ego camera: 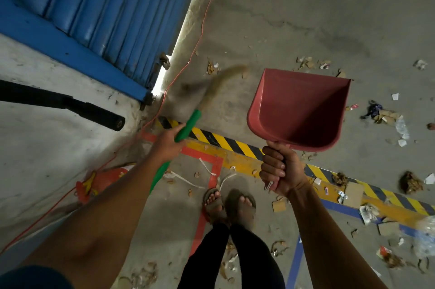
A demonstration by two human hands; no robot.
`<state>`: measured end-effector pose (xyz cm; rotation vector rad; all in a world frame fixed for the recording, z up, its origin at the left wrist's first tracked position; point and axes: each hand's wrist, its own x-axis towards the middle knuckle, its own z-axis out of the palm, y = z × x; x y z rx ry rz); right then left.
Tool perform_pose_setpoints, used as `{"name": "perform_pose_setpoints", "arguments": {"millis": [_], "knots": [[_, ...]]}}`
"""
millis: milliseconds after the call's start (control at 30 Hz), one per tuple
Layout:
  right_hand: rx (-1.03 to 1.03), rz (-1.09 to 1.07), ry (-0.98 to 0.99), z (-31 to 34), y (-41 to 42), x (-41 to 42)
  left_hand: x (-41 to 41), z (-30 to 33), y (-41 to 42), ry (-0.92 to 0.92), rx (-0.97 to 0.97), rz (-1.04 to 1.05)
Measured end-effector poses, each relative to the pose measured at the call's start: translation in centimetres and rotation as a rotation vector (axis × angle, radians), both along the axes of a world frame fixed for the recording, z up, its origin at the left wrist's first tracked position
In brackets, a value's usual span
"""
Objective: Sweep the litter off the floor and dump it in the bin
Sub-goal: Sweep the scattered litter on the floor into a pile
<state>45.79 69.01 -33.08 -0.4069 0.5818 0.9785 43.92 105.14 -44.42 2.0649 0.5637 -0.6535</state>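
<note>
Head view of a sweeping task. The left hand (pixel 167 141), its grip clamped on the green handle of a broom (pixel 188 124), holds the blurred bristles above the concrete floor (pixel 306 18) near a blue roller shutter (pixel 98 6). The right hand (pixel 280 168), grip clamped on the handle, holds a red dustpan (pixel 299 109) raised and empty. Litter (pixel 386 115) lies scattered right of it, across striped hazard tape (pixel 226 141). No legible writing.

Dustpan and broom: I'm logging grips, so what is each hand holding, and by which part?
The left hand grips the broom around its green handle. The right hand grips the red dustpan by its handle, off the floor.
</note>
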Motion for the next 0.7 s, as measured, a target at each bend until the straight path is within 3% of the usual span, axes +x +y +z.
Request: {"name": "perform_pose_setpoints", "arguments": {"millis": [100, 200, 367, 500, 700], "knots": [[0.01, 0.015, -0.007, -0.4, 0.3, 1.3, 3.4, -1.0, 1.0, -0.048, 0.176, 0.122], [0.02, 0.024, 0.003, -1.6, 0.7, 2.6, 7.1, -3.5, 1.7, -0.008, 0.23, 0.186], [0.037, 0.052, 0.027, -4.4, 0.6, 5.0, 11.5, -7.0, 0.6, 0.114, 0.271, 0.062], [0.048, 0.059, 0.046, -5.4, -0.4, 7.0, 11.1, -5.4, -2.4, 0.244, 0.038, -0.114], [0.035, 0.049, 0.052, -5.1, -1.8, 10.2, 8.5, -2.7, -3.3, 0.141, -0.071, -0.136]]}}
